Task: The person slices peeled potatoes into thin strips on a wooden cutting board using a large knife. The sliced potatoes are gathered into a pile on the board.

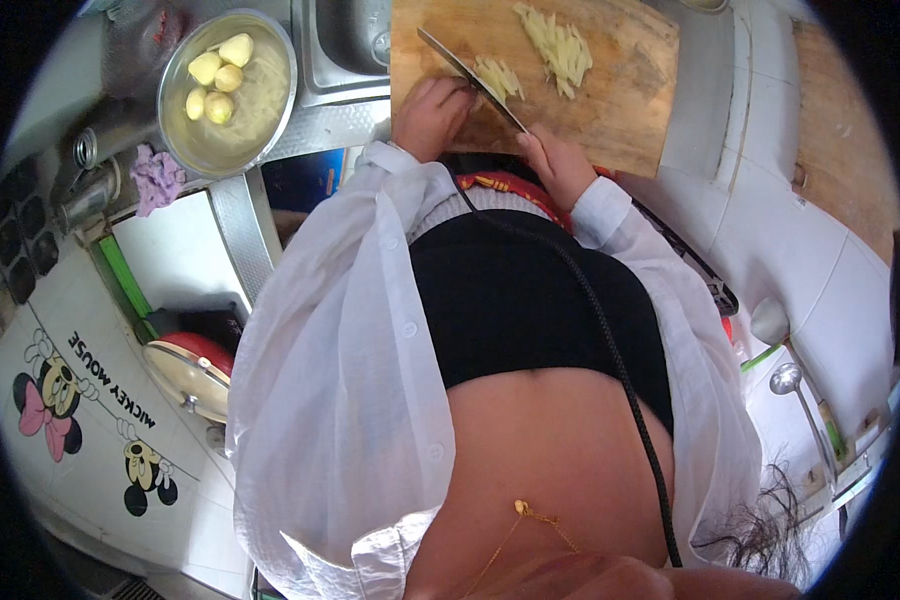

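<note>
My right hand [556,166] grips a kitchen knife [472,79] near its handle, the blade slanting toward the upper left over a wooden cutting board [622,97]. Left of the blade, my left hand [431,112] rests on the board with its fingers bent close to the metal. Whatever may lie under those fingers is hidden. A small group of pale potato strips [501,79] lies just right of the blade. Farther up the board is a larger pile of cut strips [559,49].
A steel bowl [289,112] at the upper left holds several peeled potatoes [229,77] and pale strips in cloudy liquid. The sink [345,45] lies between bowl and board. A purple cloth [156,180] sits beside the bowl. A black cord [600,319] hangs down my front.
</note>
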The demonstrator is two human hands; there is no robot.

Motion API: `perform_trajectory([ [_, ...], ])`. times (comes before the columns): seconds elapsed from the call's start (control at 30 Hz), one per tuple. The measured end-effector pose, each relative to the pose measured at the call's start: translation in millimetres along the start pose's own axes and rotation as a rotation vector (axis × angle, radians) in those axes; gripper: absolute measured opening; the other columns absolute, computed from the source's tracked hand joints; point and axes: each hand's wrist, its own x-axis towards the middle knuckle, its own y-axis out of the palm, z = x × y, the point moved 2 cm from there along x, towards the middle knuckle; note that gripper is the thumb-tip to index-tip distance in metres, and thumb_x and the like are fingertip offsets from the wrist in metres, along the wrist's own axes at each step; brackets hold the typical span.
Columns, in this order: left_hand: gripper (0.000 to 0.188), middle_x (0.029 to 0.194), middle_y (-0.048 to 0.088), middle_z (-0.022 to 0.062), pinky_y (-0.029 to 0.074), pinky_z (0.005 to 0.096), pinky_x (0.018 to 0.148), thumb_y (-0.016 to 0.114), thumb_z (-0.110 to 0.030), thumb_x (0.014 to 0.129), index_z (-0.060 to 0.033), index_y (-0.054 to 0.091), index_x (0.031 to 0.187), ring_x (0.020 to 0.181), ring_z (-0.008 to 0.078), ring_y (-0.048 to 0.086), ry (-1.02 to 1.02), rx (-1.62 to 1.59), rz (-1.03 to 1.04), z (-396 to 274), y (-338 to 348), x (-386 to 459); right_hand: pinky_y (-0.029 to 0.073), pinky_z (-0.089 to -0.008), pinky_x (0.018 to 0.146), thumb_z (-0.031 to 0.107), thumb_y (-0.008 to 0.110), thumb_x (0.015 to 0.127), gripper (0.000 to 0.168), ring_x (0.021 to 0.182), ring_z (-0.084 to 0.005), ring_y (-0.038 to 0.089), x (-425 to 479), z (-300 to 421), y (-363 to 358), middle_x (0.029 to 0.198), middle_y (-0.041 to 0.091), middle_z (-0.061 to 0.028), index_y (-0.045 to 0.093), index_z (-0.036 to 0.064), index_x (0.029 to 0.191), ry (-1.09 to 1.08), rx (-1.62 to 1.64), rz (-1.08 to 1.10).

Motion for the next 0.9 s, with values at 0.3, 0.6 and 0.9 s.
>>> perform_trajectory([
  [0.3, 0.017, 0.106, 0.068, 0.0038, 0.054, 0.0376, 0.084, 0.069, -0.011, 0.081, -0.011, 0.071, 0.098, 0.097, 0.0271, 0.064, 0.01, 0.025, 0.01, 7, 5, -7, 0.047, -0.0596, 0.072, 0.046, 0.044, 0.107, 0.044, 0.08, -0.0524, 0.063, 15, 14, 9, 0.08, 0.066, -0.03, 0.056, 0.004, 0.1, 0.06, -0.144, -0.019],
  [0.6, 0.02, 0.104, 0.067, 0.0032, 0.052, 0.0395, 0.085, 0.071, -0.01, 0.081, -0.0109, 0.072, 0.1, 0.097, 0.0275, 0.063, 0.03, 0.041, -0.081, 4, -12, -10, 0.046, -0.0561, 0.068, 0.046, 0.043, 0.108, 0.047, 0.078, -0.05, 0.062, 6, 6, -10, 0.082, 0.065, -0.026, 0.058, 0.003, 0.096, 0.03, 0.11, -0.001],
  [0.9, 0.021, 0.106, 0.066, 0.0037, 0.051, 0.0397, 0.085, 0.074, -0.013, 0.083, -0.0101, 0.072, 0.104, 0.096, 0.028, 0.062, 0.006, 0.026, -0.075, 6, -6, -8, 0.049, -0.048, 0.07, 0.04, 0.043, 0.108, 0.042, 0.076, -0.0421, 0.063, 1, 12, -1, 0.075, 0.063, -0.0199, 0.06, 0.003, 0.096, 0.007, -0.054, -0.009],
])
